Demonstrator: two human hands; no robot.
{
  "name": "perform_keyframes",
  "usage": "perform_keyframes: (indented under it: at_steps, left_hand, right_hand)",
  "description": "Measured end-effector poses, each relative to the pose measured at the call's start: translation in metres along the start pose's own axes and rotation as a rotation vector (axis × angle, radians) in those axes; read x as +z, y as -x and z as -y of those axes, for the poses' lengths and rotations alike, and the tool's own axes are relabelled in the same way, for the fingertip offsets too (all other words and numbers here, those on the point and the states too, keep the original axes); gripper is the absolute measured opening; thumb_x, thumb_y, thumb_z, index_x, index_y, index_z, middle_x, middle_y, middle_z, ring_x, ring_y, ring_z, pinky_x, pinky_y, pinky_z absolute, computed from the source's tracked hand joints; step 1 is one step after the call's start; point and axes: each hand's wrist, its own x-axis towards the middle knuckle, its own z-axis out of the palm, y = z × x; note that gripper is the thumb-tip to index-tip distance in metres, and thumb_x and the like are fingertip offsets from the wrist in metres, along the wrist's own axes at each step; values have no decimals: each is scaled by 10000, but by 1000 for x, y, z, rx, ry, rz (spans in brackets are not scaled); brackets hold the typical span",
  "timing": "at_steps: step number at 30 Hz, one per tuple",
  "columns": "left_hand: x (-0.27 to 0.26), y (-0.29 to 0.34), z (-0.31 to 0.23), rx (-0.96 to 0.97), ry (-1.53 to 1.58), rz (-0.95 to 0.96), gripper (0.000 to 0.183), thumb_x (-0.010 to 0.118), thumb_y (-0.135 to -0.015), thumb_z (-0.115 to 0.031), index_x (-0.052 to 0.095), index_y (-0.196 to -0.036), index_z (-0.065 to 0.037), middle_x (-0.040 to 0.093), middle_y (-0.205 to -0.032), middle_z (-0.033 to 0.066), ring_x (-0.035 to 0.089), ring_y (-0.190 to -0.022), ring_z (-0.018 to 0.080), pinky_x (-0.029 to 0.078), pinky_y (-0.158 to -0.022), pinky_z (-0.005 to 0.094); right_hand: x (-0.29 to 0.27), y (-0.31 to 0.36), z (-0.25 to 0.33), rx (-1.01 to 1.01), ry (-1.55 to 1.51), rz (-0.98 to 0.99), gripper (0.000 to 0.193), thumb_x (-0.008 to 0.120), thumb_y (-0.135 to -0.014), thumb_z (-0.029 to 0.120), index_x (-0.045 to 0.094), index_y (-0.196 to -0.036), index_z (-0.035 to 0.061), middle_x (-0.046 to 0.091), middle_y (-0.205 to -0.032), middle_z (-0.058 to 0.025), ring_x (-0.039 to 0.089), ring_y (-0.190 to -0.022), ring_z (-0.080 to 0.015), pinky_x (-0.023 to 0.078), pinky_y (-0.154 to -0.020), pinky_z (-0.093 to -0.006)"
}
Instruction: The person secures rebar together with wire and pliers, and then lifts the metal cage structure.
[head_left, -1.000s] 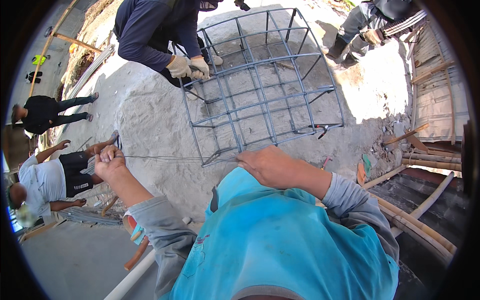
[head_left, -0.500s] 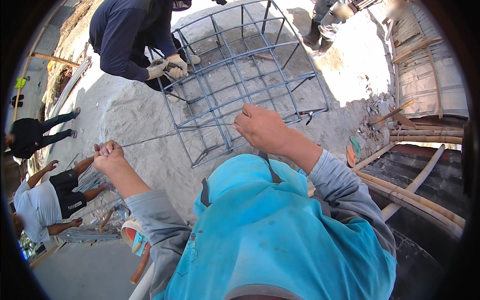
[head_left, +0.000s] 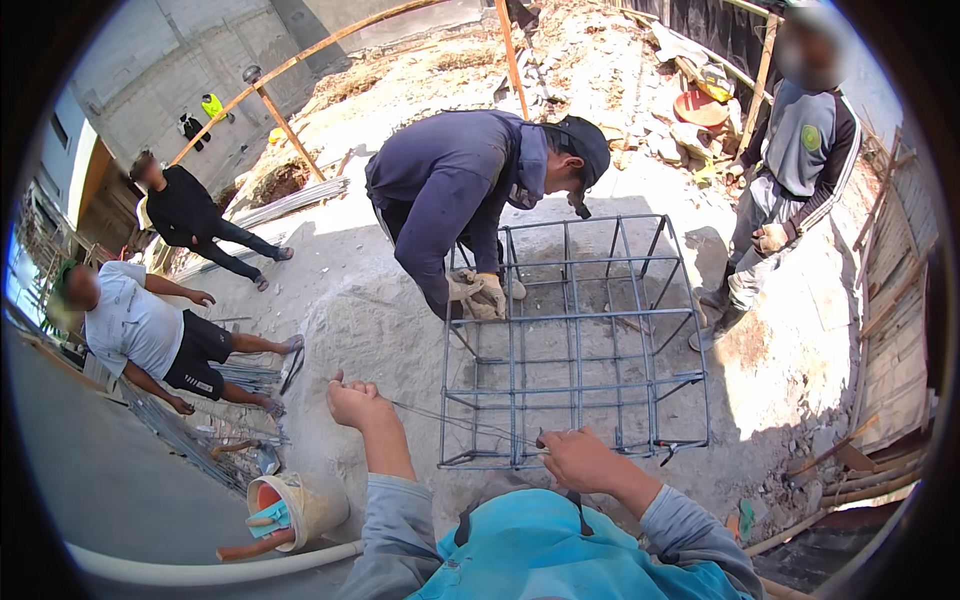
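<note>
A thin tie wire (head_left: 465, 421) of several strands runs slightly slack between my hands. My left hand (head_left: 358, 403) is closed on its left end, over the pale dusty ground. Closed on the other end is my right hand (head_left: 582, 460), at the near edge of a rebar cage (head_left: 576, 316). The cage is a box-shaped grid of steel bars resting on the ground. At its far left side a co-worker in a dark blue top bends over, with gloved hands (head_left: 487, 297) at the bars; what those hands hold is hidden.
A dirty white bucket (head_left: 325, 508) with tools in it stands at the lower left, beside a white pipe (head_left: 200, 573). Two people stand at left, another person at right. Steel bars (head_left: 180, 430) lie at left; bamboo poles (head_left: 870, 480) are at lower right.
The view has swung upward, showing more of the yard and the people. My hands sit lower in the picture and nearer each other, still holding the wire.
</note>
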Motion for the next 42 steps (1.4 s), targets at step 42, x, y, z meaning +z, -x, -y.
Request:
perform_keyframes:
  at_steps: [42]
  left_hand:
    - [60,44,47,-581,389,478,126,452,-968,-173,524,-965,-69,307,-585,-53,245,-429,49,219,-345,225]
  right_hand:
    - [-24,38,-33,438,-1034,-130,319,456,-1011,262,599,-1089,-12,548,-797,-26,496,-716,-86,425,-662,-242]
